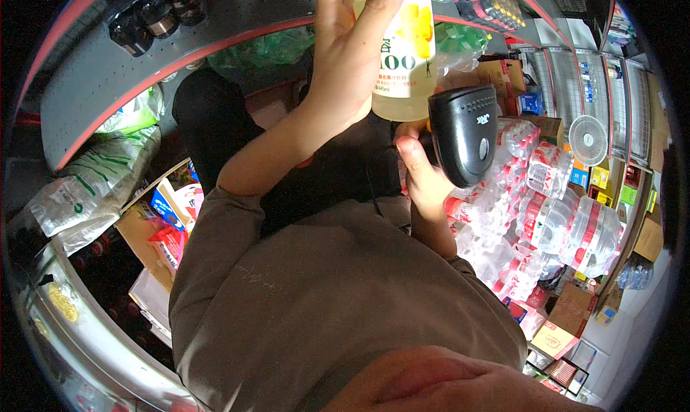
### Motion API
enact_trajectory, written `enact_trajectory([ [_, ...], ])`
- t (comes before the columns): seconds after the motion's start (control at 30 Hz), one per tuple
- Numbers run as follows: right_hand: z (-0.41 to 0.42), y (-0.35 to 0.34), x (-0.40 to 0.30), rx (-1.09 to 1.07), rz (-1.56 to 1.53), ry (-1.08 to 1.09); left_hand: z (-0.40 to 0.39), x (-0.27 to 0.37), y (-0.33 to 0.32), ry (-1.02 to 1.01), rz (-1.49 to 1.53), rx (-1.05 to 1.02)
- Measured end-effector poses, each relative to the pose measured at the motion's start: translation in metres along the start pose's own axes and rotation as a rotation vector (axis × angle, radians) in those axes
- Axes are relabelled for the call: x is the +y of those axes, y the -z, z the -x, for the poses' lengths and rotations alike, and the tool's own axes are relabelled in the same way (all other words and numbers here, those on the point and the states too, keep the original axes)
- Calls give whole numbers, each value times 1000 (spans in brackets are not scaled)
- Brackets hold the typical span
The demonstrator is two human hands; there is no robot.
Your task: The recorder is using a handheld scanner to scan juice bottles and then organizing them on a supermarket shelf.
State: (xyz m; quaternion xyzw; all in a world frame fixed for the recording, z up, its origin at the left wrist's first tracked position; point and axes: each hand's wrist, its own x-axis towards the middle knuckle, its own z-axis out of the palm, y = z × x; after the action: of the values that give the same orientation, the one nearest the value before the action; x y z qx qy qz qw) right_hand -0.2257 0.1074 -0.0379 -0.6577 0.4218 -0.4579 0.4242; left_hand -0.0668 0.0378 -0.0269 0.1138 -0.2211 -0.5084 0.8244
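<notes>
At the top of the view my left hand (347, 56) grips a plastic bottle of pale yellow drink (404, 107). Its label shows yellow fruit or petals and bears writing; the bottle's upper end runs out of the picture. Just below and to the right, my right hand (423, 167) is closed around a black handheld barcode scanner (464, 134). The scanner's rounded back faces me, and its handle is mostly hidden behind the head and my fingers. The bottle's base is close beside the scanner's head.
A grey perforated shelf with a red edge (215, 57) curves across the front, bearing dark jars (156, 21). Shrink-wrapped water bottles (544, 220) are stacked at right, near a white fan (587, 137). At left are plastic packages (97, 169) and an open carton of snacks (143, 245).
</notes>
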Motion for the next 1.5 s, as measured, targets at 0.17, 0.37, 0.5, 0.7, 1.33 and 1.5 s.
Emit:
enact_trajectory([
  [0.17, 3, -2, 6, 13, 38, 50, -4, 0, 3, 15, 31, -57],
  [0.37, 1, -1, 7, -83, 93, 146, 1, 13, -7, 89, 120, -39],
  [0.5, -6, 0, 9, -98, 60, 312, -5, 12, -5, 152, 101, -24],
  [0.7, -4, -10, 10, 123, -157, 119, -9, 1, 6, 406, 367, -62],
  [1.33, 5, -8, -16, -194, -5, -9, 3, -22, 11, 466, 679, -509],
  [1.5, 6, 5, 9, -76, 111, 260, -3, 0, -8, 389, 472, -441],
])
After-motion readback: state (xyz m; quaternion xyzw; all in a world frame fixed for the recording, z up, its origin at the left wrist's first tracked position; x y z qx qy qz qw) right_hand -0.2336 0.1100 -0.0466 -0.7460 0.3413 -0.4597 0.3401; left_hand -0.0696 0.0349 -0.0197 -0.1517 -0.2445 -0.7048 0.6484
